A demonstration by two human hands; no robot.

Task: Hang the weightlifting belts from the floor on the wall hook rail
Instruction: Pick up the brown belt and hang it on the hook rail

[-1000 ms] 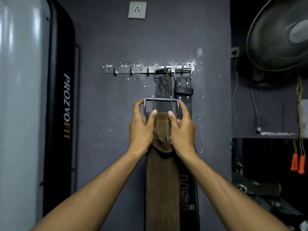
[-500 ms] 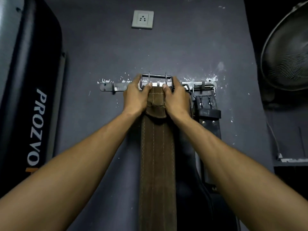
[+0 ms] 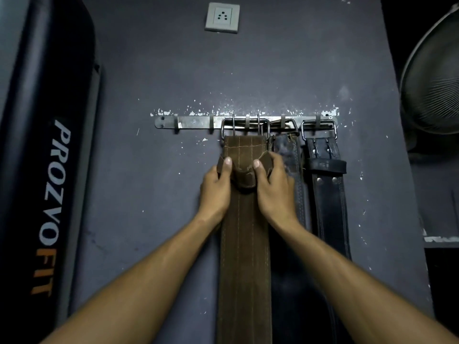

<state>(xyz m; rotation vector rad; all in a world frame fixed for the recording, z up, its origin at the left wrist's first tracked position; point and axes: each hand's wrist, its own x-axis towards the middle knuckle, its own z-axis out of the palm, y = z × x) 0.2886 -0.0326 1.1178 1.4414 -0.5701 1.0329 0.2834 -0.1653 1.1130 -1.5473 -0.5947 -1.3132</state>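
Observation:
A brown suede belt hangs down the wall, its steel buckle over the middle hook of the metal hook rail. My left hand grips the belt's left edge just below the buckle, thumb on its face. My right hand grips its right edge the same way. To the right, a worn dark belt and a black belt hang by their buckles from two further hooks.
Two bare hooks stick out at the rail's left end. A tall black punching bag with white and orange lettering stands at the left. A wall socket sits above the rail. A fan juts in at the right.
The brown belt's buckle has come down from just above the rail onto a hook. Both hands have slid lower, from the buckle to the strap beneath it.

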